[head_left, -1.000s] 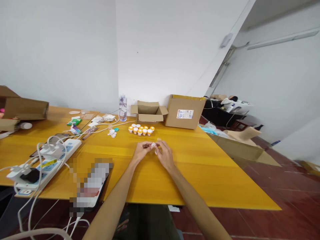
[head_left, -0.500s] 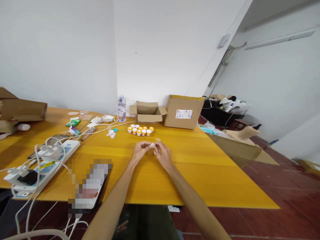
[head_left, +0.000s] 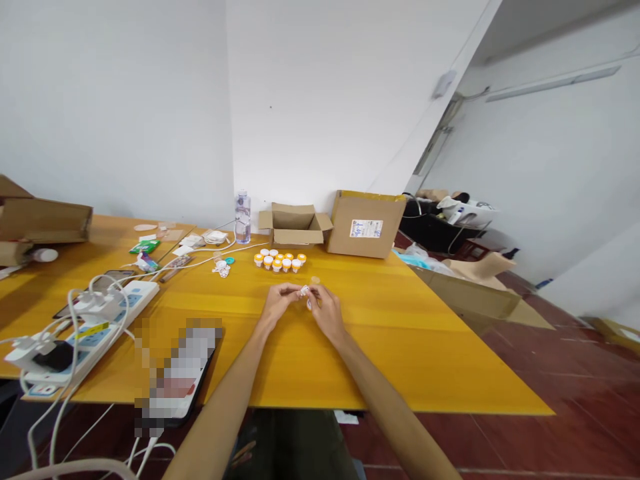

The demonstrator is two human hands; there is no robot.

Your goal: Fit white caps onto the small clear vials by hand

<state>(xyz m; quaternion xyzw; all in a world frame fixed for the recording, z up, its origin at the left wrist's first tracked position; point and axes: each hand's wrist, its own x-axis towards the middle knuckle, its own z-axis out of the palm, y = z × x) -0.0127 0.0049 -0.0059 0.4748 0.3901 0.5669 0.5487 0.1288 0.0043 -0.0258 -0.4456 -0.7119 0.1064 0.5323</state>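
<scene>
Over the middle of the yellow table point(head_left: 400, 360), my left hand point(head_left: 278, 301) and my right hand point(head_left: 325, 308) meet at the fingertips. Both are closed on a small white piece with dark specks point(head_left: 305, 291), too small to name. Under my right fingers a small white-and-orange thing point(head_left: 309, 305) shows in part, mostly hidden. Just beyond my right hand lies a small tan disc point(head_left: 315, 281). Farther back stands a cluster of several small white-and-orange capped pieces point(head_left: 277, 264). To their left is a small heap of white dotted pieces point(head_left: 223, 270) beside a teal ring point(head_left: 229, 261).
An open cardboard box point(head_left: 296, 233), a taped box point(head_left: 366, 227) and a clear bottle point(head_left: 243, 217) line the wall. On the left are a power strip point(head_left: 133, 303) with plugs and cables, a phone point(head_left: 183, 373) and a green packet point(head_left: 145, 247). Another carton point(head_left: 47, 220) sits far left.
The view has shifted slightly. Both hands stay together at the same place, with the speckled white piece turned a little between the fingertips.
</scene>
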